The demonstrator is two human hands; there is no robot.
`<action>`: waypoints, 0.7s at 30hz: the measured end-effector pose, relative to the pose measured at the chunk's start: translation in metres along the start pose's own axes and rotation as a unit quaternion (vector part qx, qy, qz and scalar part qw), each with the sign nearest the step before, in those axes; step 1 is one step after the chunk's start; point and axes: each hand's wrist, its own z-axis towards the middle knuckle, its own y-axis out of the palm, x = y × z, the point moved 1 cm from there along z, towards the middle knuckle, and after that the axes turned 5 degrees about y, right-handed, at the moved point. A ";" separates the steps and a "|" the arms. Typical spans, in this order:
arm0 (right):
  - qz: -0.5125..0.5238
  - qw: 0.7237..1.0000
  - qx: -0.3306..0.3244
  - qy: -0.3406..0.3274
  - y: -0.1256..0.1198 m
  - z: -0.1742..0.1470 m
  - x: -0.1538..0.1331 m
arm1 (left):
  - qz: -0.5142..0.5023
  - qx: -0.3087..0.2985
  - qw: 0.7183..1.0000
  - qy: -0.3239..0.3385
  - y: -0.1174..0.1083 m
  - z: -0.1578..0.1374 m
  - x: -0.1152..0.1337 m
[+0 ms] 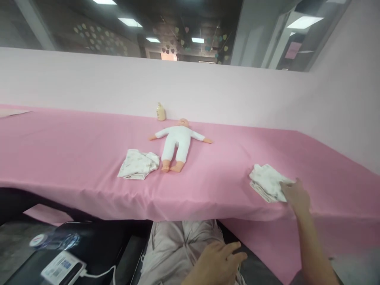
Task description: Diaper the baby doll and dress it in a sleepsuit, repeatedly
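My right hand [297, 194] is at the right end of a folded white cloth [268, 183] on the pink table cover, its fingers closed on the cloth's edge. Over my lap, below the table's front edge, my left hand [219, 259] hangs with its fingers apart and nothing in it. A baby doll [178, 140] in a white bodysuit lies on its back in the middle, arms spread, feet towards me. Left of its feet is a second folded white cloth [139, 164] with a faint print.
A pale yellow pump bottle [160, 112] stands by the wall behind the doll. The pink table cover [74, 150] drapes over the front edge. At lower left, a plastic bottle [55, 240] and a white device [63, 269] with a cable lie on a black surface.
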 end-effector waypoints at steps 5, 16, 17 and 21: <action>-0.034 0.991 -0.065 0.108 0.012 -0.027 0.003 | -0.053 -0.014 0.997 -0.051 -0.009 -0.006 -0.004; 0.035 0.987 0.103 -0.119 0.013 -0.040 -0.064 | -0.221 -0.076 0.967 -0.104 -0.003 -0.011 -0.012; 0.082 0.974 0.128 -0.166 0.006 -0.050 -0.080 | -0.262 -0.046 0.954 -0.137 -0.013 -0.011 -0.015; 0.179 0.912 0.000 -0.368 -0.033 -0.119 -0.140 | -0.541 0.198 0.777 -0.252 -0.058 -0.005 -0.035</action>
